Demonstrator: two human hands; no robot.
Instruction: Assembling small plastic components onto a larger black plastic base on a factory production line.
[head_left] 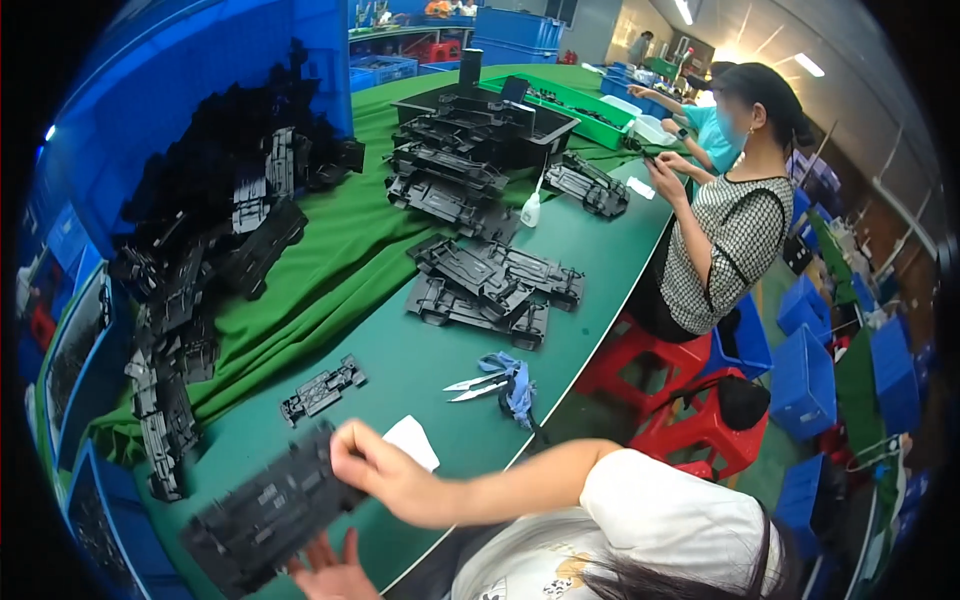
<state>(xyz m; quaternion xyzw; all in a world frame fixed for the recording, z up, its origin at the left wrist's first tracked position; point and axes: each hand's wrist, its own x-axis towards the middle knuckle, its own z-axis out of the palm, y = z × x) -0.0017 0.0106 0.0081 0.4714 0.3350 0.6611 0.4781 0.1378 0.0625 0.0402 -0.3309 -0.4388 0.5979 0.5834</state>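
A long black plastic chassis plate (265, 515), with moulded ribs and slots, is held tilted above the near end of the green table. My right hand (395, 482) grips its right end, the fingers curled over the edge. Close to the plate's lower edge is my left hand (338, 578), fingers spread; whether they touch the plate I cannot tell. Beyond the plate a smaller black chassis part (323, 390) lies on the table. A white piece of paper (412, 443) is just past my right hand. Farther right lie scissors (490, 386) with blue cloth wrapped round the handles.
Several black chassis plates (495, 275) are stacked mid-table, with a taller pile (445, 190) behind. A white bottle (531, 210) stands beside them. On the left, black parts (215, 190) heap up against a blue bin (130, 110). A co-worker (735, 230) stands at the right edge, near red stools (705, 430).
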